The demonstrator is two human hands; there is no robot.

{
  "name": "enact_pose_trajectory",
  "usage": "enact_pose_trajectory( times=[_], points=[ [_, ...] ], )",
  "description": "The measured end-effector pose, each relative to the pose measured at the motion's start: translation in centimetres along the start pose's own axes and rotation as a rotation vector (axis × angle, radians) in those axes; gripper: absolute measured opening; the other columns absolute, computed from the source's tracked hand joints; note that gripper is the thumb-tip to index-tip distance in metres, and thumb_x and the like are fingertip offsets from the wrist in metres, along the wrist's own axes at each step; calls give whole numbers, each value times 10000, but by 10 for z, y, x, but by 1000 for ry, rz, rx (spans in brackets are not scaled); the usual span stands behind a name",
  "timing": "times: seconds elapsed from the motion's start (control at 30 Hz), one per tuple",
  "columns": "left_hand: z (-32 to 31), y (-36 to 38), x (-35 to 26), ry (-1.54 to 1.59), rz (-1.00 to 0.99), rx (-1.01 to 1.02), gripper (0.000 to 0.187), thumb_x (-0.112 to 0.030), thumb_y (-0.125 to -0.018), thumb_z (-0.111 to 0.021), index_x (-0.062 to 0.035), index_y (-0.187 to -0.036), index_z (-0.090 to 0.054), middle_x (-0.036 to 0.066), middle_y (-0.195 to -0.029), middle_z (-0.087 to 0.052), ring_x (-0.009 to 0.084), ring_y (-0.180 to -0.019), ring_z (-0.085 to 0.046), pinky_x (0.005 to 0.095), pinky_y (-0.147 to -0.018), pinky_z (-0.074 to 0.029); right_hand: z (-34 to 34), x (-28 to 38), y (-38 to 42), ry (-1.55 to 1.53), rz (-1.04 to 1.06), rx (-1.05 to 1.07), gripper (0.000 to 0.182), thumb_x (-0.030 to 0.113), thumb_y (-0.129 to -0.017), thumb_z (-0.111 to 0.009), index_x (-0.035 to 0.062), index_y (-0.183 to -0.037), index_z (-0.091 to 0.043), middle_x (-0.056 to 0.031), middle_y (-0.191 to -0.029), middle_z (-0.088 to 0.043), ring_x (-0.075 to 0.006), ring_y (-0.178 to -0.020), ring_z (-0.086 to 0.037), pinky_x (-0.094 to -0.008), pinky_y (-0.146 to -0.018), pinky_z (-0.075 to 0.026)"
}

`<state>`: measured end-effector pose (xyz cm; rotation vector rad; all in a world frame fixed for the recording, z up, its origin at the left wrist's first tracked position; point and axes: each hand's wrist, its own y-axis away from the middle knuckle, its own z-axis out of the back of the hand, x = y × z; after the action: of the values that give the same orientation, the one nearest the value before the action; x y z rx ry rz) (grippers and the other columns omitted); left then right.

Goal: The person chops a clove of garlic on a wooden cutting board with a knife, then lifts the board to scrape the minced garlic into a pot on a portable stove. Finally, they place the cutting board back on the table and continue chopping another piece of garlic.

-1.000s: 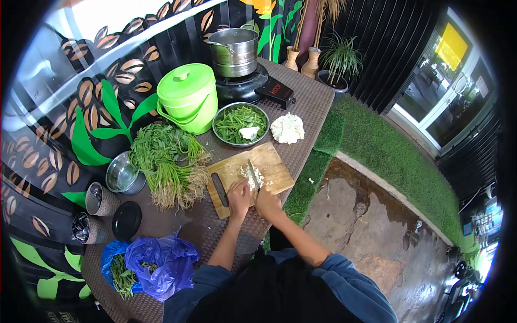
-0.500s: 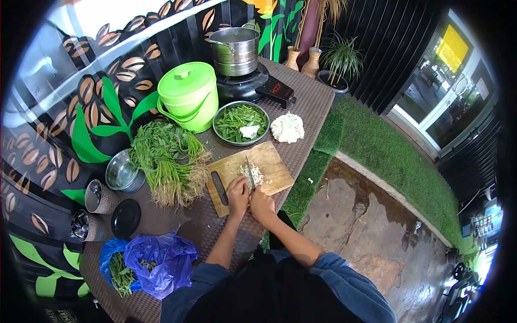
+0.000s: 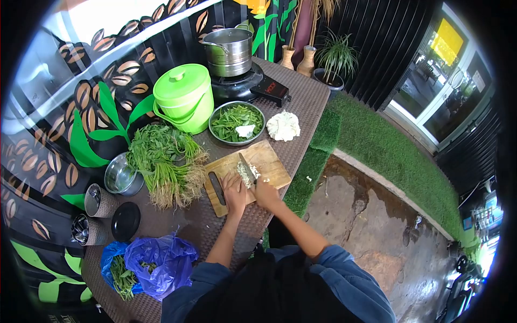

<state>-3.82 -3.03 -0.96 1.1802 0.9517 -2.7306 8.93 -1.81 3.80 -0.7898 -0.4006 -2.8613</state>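
Note:
A wooden cutting board (image 3: 272,161) with a slot handle lies near the table's edge. On it is a small heap of finely chopped white pieces (image 3: 245,175), whose kind I cannot make out. My right hand (image 3: 267,195) grips a knife (image 3: 248,168), its blade pointing away from me across the board beside the pieces. My left hand (image 3: 233,192) rests on the board left of the knife, close to the pieces, fingers stretched out and holding nothing visible. Just beyond the board stands a metal bowl (image 3: 211,131) of cut green leaves (image 3: 231,118) with something white on top.
Left of the board lies a large bunch of rooted greens (image 3: 167,167). Behind stand a green lidded bucket (image 3: 186,102) and a metal pot (image 3: 229,56) on a stove (image 3: 231,89). A bumpy white lump (image 3: 283,126) sits right of the bowl. Blue plastic bags (image 3: 161,266) lie near left.
My left hand's fingers have moved off the knife and spread out flatter on the board. The knife has shifted and tilted, and my right hand has moved slightly right.

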Motion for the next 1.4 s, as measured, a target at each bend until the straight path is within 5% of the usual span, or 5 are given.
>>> enact_pose_trajectory(
  times=[0.1, 0.27, 0.8, 1.03, 1.4],
  points=[
    [-1, -1, -1, 19, 6, -9, 117, -62, -803, -659, 8, -881, -709, 117, -1006, -673, 315, -1150, -524, 475, -1106, -287, 17, -46, -6, -132, 179, -42, 417, 360, -914, -476, -34, -1038, -537, -290, -898, -643, -449, -869, -630, -512, -776, -502],
    [1, -1, -4, 52, 7, -19, 104, -44, -768, -693, -5, -863, -709, 117, -952, -672, 312, -1057, -559, 463, -1053, -355, 33, -79, 13, -107, 68, -118, 402, 351, -929, -454, -28, -1029, -542, -293, -904, -633, -452, -872, -614, -517, -773, -485],
    [2, -2, -10, 76, -25, -52, 106, -22, -773, -672, 7, -869, -706, 114, -898, -673, 289, -928, -583, 377, -832, -474, 19, 4, 13, 67, 0, -25, 431, 366, -948, -452, -52, -1044, -499, -297, -891, -645, -449, -851, -644, -512, -750, -516],
    [3, -1, -10, 44, -33, -35, 120, -19, -770, -671, 6, -883, -703, 112, -905, -667, 284, -940, -575, 380, -827, -473, -19, -2, 3, 118, 11, -211, 348, 311, -910, -518, -30, -979, -509, -224, -778, -666, -385, -726, -679, -469, -645, -552],
    [0, 0, -4, 45, 6, -47, 87, -27, -738, -688, -14, -820, -712, 102, -890, -659, 307, -959, -550, 390, -849, -458, -29, 13, 12, 98, -34, -115, 346, 240, -905, -496, -83, -1030, -479, -253, -832, -668, -376, -801, -687, -451, -689, -559]
  ],
)
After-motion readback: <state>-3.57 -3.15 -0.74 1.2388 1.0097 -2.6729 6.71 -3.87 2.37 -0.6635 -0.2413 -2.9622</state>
